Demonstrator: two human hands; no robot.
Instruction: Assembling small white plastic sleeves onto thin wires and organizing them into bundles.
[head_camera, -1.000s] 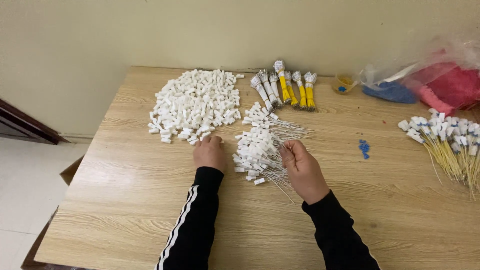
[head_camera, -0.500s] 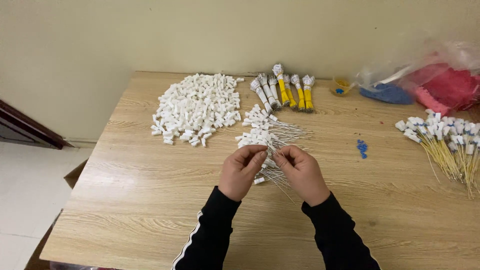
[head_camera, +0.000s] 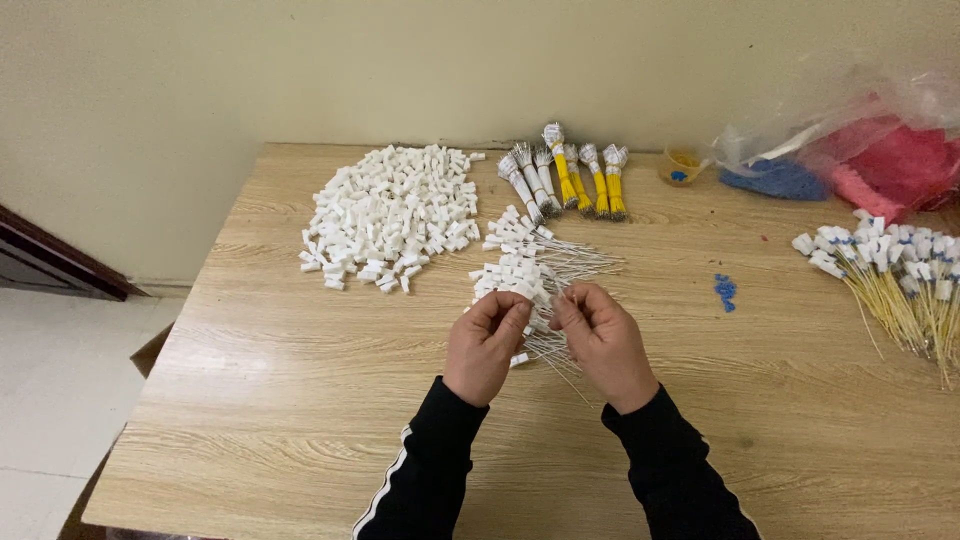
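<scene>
- Left hand (head_camera: 487, 345) and right hand (head_camera: 603, 340) meet at frame centre, fingertips pinched together on a small white connector (head_camera: 537, 303) with a thin wire; too small to tell which hand has which part.
- Fingers of both hands curled nearly closed, thumbs against forefingers; a two-handed fine grip, held just above the table (head_camera: 300, 400).
- Directly under and behind the hands: a pile of wired connectors (head_camera: 520, 265), white heads to the left, thin wires fanning right, within easy reach.
- Upper left of it: a heap of loose white connector housings (head_camera: 390, 215), near the left hand's side.
- Top centre: bundled wires (head_camera: 570, 180), some yellow, some grey, lying side by side.
- Right edge: yellow wires with white heads (head_camera: 890, 270), well apart from the hands.
- Upper right: plastic bags (head_camera: 850, 160) with pink and blue contents; small blue bits (head_camera: 726, 290) on the table.
</scene>
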